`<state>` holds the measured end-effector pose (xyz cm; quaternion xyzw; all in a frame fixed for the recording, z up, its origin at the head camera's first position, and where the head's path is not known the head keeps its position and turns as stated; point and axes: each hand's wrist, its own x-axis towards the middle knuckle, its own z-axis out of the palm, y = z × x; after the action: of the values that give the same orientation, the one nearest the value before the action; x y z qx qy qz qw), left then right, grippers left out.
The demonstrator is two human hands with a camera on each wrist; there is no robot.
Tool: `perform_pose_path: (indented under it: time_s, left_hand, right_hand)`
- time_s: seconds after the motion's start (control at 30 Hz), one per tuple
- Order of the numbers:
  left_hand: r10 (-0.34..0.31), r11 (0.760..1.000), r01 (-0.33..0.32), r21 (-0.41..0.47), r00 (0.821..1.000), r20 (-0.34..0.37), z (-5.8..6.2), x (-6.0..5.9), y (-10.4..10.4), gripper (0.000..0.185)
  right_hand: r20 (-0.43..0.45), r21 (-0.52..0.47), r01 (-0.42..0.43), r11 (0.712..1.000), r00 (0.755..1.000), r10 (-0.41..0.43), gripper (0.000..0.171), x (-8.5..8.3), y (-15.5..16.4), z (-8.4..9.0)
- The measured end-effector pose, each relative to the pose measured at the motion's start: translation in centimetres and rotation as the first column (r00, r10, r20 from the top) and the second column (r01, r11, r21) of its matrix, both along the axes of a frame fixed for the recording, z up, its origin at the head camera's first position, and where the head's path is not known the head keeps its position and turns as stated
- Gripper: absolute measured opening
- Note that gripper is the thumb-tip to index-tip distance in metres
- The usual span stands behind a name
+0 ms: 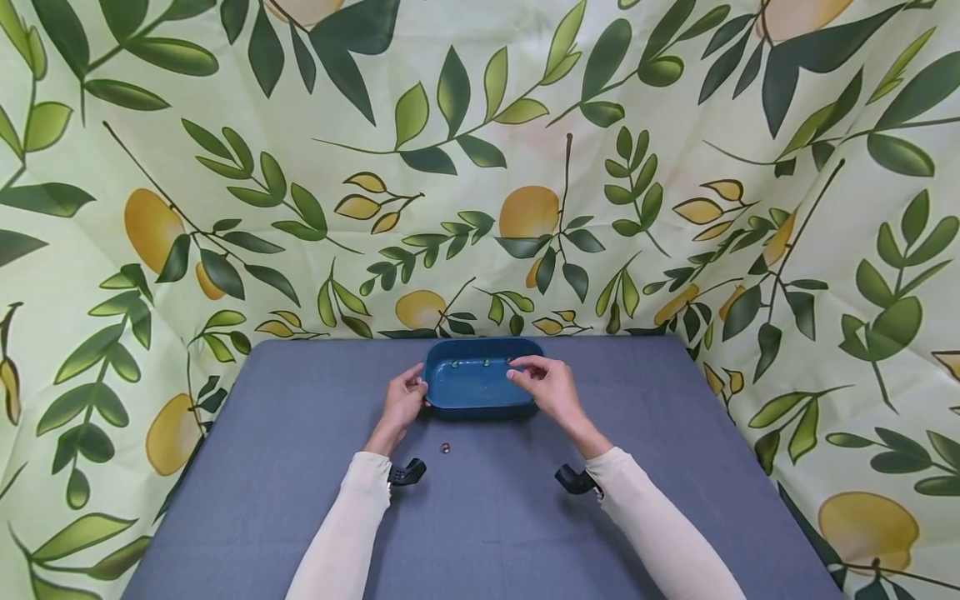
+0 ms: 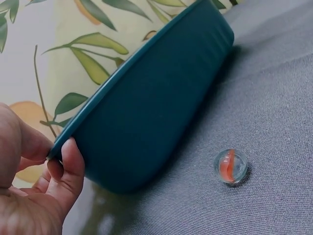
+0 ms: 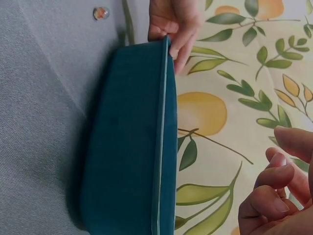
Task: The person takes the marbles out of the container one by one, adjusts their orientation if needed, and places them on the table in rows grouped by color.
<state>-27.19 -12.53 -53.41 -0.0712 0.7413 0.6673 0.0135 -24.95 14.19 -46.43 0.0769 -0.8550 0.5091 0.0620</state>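
The left hand [image 1: 402, 403] holds the left end of a blue tray [image 1: 480, 407], thumb and fingers pinching its rim; the left wrist view shows the thumb [image 2: 68, 169] pressed against the outer wall just below the rim. The right hand [image 1: 546, 386] hovers over the tray's right end with its fingers loosely curled. From the right wrist view its fingertips [image 3: 274, 176] are bent and appear to hold nothing, so this grip looks slack, though whether something tiny sits between thumb and finger cannot be told.

The tray stands at the far middle of the grey surface [image 1: 300, 500], between the two hands. A few small marbles [image 1: 486, 363] lie inside it along the far wall, just ahead of the right hand's fingers. By my reading the step in hand is collecting marbles into the tray, with the left hand steadying it.

One marble [image 1: 445, 448] with an orange swirl lies loose on the surface, just behind the tray and near the left hand's wrist side; in the left wrist view the marble [image 2: 230, 166] is close to the tray wall but not touching. The next move would call for a fine two-finger pinch on that round, rolling marble.

Nothing stands between either hand and it. A cloth backdrop [image 1: 480, 167] printed with leaves and lemons rises behind and to both sides.
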Motion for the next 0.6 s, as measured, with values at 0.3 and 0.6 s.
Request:
perform_pose_path:
  time_s: [0.3, 0.6]
  left_hand:
    - [-0.004, 1.0, 0.004, 0.004, 1.0, 0.0, -0.1, 0.1, 0.0, 0.047]
    - [0.009, 1.0, -0.009, 0.03, 1.0, -0.001, -0.2, -0.1, 0.2, 0.046]
  right_hand:
    - [-0.01, 0.006, 0.006, 1.0, 1.0, -0.006, 0.023, -0.5, 0.2, 0.4]
    - [-0.005, 0.013, 0.02, 1.0, 1.0, -0.02, 0.021, -1.4, 0.0, 0.5]
